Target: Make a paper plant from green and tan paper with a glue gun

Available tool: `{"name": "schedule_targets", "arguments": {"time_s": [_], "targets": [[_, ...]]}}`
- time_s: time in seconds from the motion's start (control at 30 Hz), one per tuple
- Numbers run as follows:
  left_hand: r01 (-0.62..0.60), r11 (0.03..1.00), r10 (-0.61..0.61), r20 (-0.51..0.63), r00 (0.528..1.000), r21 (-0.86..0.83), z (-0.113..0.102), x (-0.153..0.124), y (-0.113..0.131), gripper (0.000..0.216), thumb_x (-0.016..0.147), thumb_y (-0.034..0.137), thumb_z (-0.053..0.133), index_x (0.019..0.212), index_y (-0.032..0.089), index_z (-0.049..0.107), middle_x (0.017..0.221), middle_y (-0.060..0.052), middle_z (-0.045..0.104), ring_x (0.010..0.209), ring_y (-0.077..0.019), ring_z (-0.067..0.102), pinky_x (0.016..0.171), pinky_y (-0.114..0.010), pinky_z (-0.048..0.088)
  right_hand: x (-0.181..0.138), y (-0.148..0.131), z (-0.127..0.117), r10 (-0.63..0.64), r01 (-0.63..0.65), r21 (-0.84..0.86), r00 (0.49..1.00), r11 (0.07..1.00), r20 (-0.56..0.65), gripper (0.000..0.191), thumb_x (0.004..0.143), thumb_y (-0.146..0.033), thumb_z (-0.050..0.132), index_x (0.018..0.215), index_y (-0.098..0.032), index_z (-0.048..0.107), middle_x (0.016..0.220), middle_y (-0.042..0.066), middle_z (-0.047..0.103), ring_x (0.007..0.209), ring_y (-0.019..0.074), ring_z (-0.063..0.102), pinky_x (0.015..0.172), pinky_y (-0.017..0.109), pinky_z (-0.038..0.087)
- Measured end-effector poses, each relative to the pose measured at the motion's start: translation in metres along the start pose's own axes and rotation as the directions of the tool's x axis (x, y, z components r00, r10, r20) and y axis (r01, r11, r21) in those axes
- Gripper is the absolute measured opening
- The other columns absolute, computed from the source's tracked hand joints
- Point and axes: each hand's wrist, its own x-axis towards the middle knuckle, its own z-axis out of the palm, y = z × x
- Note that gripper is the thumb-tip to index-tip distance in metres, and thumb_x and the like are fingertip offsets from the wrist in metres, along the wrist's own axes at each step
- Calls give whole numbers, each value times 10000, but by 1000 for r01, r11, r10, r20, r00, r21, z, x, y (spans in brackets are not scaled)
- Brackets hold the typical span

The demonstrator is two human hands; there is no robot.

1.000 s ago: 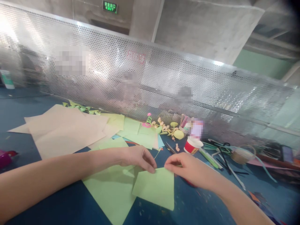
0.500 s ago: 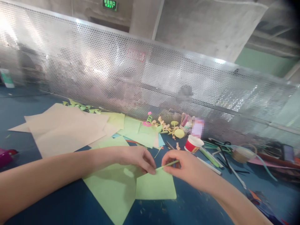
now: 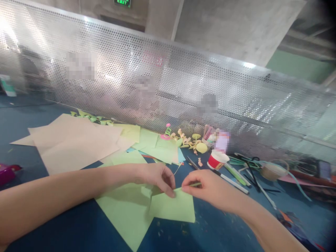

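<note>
My left hand (image 3: 159,176) pinches the top edge of a small light-green sheet of paper (image 3: 174,208), thumb and fingertips closed on it. At that sheet's upper right corner my right hand (image 3: 206,185) is closed in a pinch on a thin green stick (image 3: 195,184). The stick runs in line with the paper's top edge; whether it is separate or a rolled part of the sheet I cannot tell. A larger light-green sheet of paper (image 3: 126,213) lies under my left forearm and partly behind the small sheet.
Beige paper sheets (image 3: 76,143) spread at left. Behind my hands lie green paper sheets (image 3: 161,148) and curled paper pieces (image 3: 183,138). A red and white paper cup (image 3: 217,160) stands near pens (image 3: 233,183) and a tape roll (image 3: 274,170). A perforated metal screen (image 3: 168,80) borders the table (image 3: 86,231).
The small sheet has tilted and shifted slightly left, its lower edge lifting on the right. Both hands keep their pinches, almost in place. The view has shifted a little.
</note>
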Motion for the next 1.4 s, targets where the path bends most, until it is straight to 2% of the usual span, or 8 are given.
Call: {"name": "schedule_targets", "arguments": {"time_s": [0.1, 0.33, 0.47, 0.63, 0.87, 1.1, 1.27, 1.4], "targets": [[18, 1000, -18, -9, 1000, 5, -2, 1, -2, 324, 488, 385, 769, 718, 178, 676, 638, 21, 593, 568, -78, 491, 546, -196, 367, 1, -1, 0, -7, 7, 1, 999, 1000, -47, 161, 776, -289, 529, 791, -239, 680, 821, -9, 661, 717, 126, 580, 615, 217, 397], [10, 996, -6, 54, 999, -87, -4, 3, -5, 253, 541, 349, 750, 729, 188, 697, 658, 13, 615, 609, -91, 524, 619, -221, 440, 0, -5, 2, -33, 28, -40, 993, 999, -112, 107, 750, -260, 562, 730, -226, 661, 776, -17, 644, 676, 106, 563, 602, 206, 391], [5, 999, -2, 61, 998, -47, -3, 3, -8, 281, 517, 358, 760, 724, 182, 692, 636, 15, 610, 588, -90, 526, 599, -217, 432, 0, -3, 3, -19, 18, -23, 998, 1000, -54, 158, 763, -333, 552, 783, -227, 667, 827, 3, 649, 735, 133, 571, 622, 218, 392], [24, 999, -23, 37, 999, -22, -2, 4, -10, 344, 473, 402, 770, 722, 183, 677, 624, 20, 600, 556, -86, 511, 548, -207, 398, 2, 1, 5, 30, -28, -49, 998, 998, 49, 292, 829, -382, 437, 809, -223, 681, 760, 9, 651, 641, 132, 555, 527, 228, 355], [13, 996, -19, 63, 998, 87, -4, 0, -6, 335, 487, 398, 767, 723, 182, 667, 621, 23, 579, 545, -80, 484, 501, -194, 352, 4, 0, 7, -13, 13, 12, 1000, 1000, -8, 136, 768, -289, 543, 782, -234, 667, 835, -6, 648, 753, 137, 574, 649, 229, 398], [9, 999, -3, 161, 987, -42, -7, 1, -9, 284, 555, 350, 733, 793, 198, 699, 700, 4, 645, 636, -114, 579, 653, -238, 465, 6, 0, 8, -43, 42, -22, 997, 999, -62, 54, 743, -248, 578, 734, -225, 626, 785, -29, 620, 736, 114, 554, 652, 215, 394], [13, 1000, -12, 132, 991, -8, -6, 2, -10, 243, 569, 341, 721, 761, 195, 698, 643, 19, 628, 594, -97, 563, 618, -216, 462, 6, 0, 8, -38, 38, -4, 998, 999, -45, 67, 737, -271, 587, 740, -219, 630, 790, -20, 623, 727, 118, 559, 637, 214, 395], [-8, 1000, 5, 107, 994, 29, -5, 3, -12, 282, 562, 369, 723, 770, 182, 692, 636, 6, 613, 592, -109, 557, 606, -231, 463, 6, 1, 9, -41, 41, 16, 999, 999, 26, 182, 774, -360, 543, 826, -227, 655, 838, 2, 631, 754, 138, 564, 640, 224, 393]]}}
